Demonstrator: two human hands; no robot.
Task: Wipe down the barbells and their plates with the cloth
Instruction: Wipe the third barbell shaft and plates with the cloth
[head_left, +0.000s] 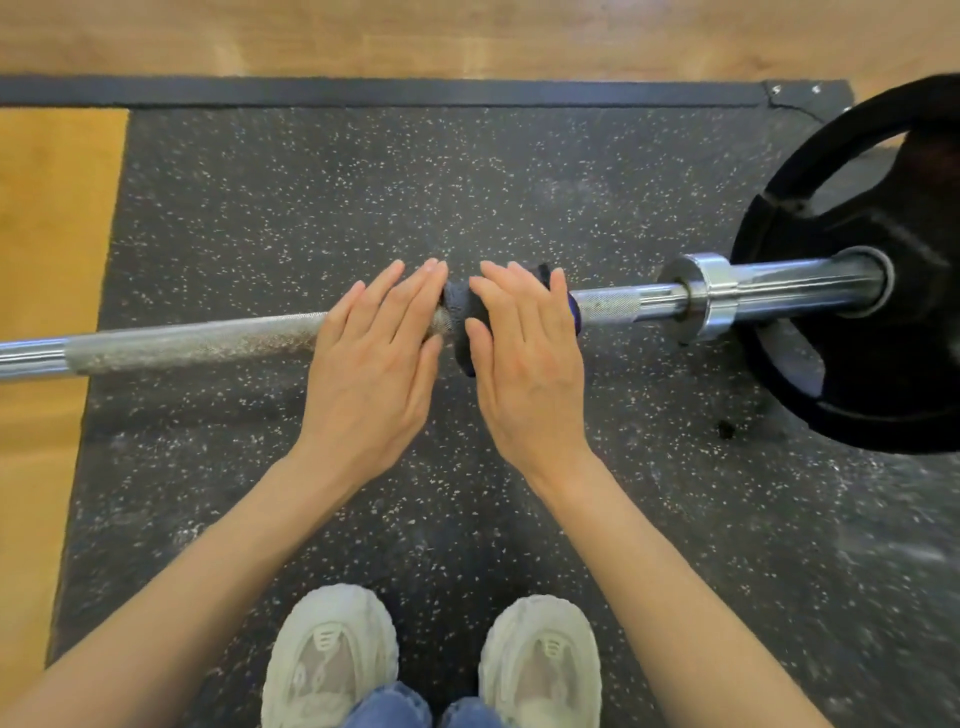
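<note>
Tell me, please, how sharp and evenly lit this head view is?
Head view: centre sharp, the bar's knurling crisp; corners smear, the mat blurring lower right; wide-angle bends the bar; glare streaks its sleeve; the plate sinks into black; soft shadow under both hands.

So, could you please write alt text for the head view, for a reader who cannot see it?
Two bare hands, left hand and right hand, press flat on a barbell over a dark cloth. A black plate sits at its right end, above a speckled mat.
</note>
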